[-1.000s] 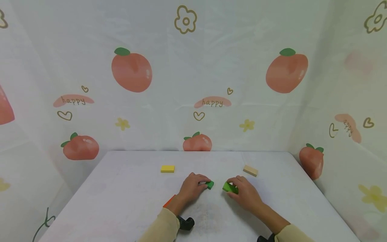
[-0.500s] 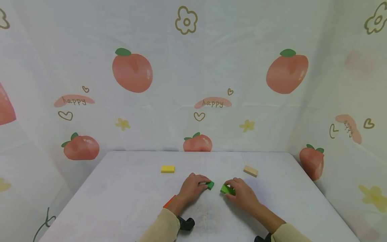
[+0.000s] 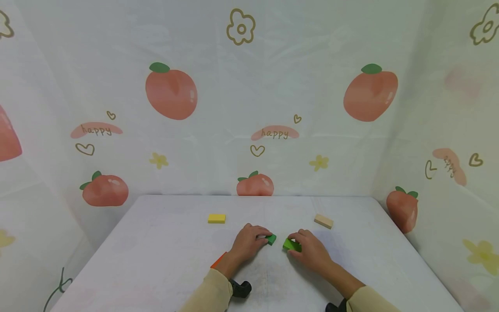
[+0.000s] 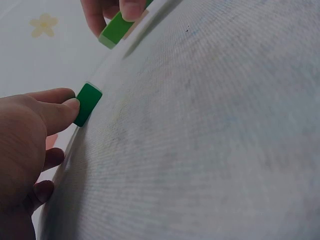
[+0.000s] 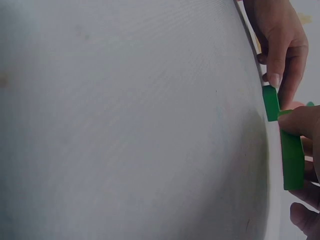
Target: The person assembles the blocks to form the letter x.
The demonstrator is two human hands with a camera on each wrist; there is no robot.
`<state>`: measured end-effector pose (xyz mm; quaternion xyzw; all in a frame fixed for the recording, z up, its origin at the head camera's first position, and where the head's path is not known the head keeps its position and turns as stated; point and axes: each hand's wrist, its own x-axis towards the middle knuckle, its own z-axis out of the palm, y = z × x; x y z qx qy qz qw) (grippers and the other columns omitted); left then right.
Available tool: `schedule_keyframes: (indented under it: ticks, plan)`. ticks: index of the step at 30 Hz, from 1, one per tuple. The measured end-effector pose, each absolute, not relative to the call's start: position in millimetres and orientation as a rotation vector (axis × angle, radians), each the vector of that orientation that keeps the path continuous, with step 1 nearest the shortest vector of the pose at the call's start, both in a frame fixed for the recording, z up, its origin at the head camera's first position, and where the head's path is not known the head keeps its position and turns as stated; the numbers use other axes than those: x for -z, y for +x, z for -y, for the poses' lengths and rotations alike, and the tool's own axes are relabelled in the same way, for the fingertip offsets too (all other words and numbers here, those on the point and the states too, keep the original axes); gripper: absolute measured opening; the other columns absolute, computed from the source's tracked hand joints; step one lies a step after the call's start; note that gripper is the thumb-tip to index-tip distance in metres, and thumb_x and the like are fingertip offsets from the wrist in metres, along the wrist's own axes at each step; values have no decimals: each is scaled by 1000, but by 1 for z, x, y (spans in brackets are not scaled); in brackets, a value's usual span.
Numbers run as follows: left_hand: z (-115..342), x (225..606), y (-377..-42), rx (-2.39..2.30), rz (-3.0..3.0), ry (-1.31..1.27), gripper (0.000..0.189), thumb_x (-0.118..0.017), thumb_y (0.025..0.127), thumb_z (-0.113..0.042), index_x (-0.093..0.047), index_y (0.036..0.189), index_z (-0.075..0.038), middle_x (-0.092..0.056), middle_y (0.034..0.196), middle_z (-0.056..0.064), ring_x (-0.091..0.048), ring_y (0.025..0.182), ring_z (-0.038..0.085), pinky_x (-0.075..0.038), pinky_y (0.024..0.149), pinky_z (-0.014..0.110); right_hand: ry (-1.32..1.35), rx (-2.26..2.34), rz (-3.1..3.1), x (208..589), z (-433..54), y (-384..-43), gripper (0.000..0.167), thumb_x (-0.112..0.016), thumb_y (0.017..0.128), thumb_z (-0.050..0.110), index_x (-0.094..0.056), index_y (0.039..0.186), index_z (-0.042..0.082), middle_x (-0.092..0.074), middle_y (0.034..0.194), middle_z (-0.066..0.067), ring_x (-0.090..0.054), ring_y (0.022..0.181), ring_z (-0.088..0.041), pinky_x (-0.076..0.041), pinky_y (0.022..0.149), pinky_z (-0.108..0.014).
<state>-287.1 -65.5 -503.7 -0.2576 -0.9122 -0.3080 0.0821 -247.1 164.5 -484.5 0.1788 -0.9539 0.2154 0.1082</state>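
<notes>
Near the middle of the table, my left hand (image 3: pixel 249 243) pinches a dark green block (image 3: pixel 270 239) between thumb and fingers. The left wrist view shows this dark green block (image 4: pixel 88 104) at the fingertips, low against the white surface. To its right, my right hand (image 3: pixel 309 249) grips a light green block (image 3: pixel 291 245) by its long sides. That light green block (image 4: pixel 116 29) appears raised off the surface, with a shadow below it. A gap separates the two blocks in the head view.
A yellow block (image 3: pixel 216 218) lies farther back on the left of the white table (image 3: pixel 163 251). A plain wooden block (image 3: pixel 323 221) lies back right. Partly hidden by the left forearm is an orange-red block (image 3: pixel 218 260). A printed curtain (image 3: pixel 312 65) hangs behind.
My right hand has shifted a little left with the light green block, narrowing the gap to the dark green one. The left hand keeps its place and its hold.
</notes>
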Motion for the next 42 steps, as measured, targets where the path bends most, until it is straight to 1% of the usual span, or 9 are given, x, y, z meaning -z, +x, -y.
schedule_keyframes:
  ticks: [11,17,42]
  plan:
    - [65,500,-284,952,2735,-748,21,-71,89,-19,-76,109,-23,-69,109,-12,-50,86,8,-43,73,25,568,-601,2788,484,-162,-249,31,-86,73,22,-72,100,14,-48,80,11,-45,75,-8,-43,64,-26]
    - [64,500,-284,965,2768,-722,22,-70,90,-20,-75,111,-24,-68,110,-14,-49,87,7,-43,74,24,583,-594,2787,486,-161,-252,31,-85,73,23,-73,100,13,-49,80,11,-44,75,-8,-42,64,-26]
    - [65,500,-285,950,2781,-723,22,-70,90,-20,-75,112,-23,-68,111,-13,-50,90,7,-44,74,24,549,-598,2848,485,-148,-257,31,-84,75,24,-74,101,11,-48,79,9,-43,74,-9,-40,63,-26]
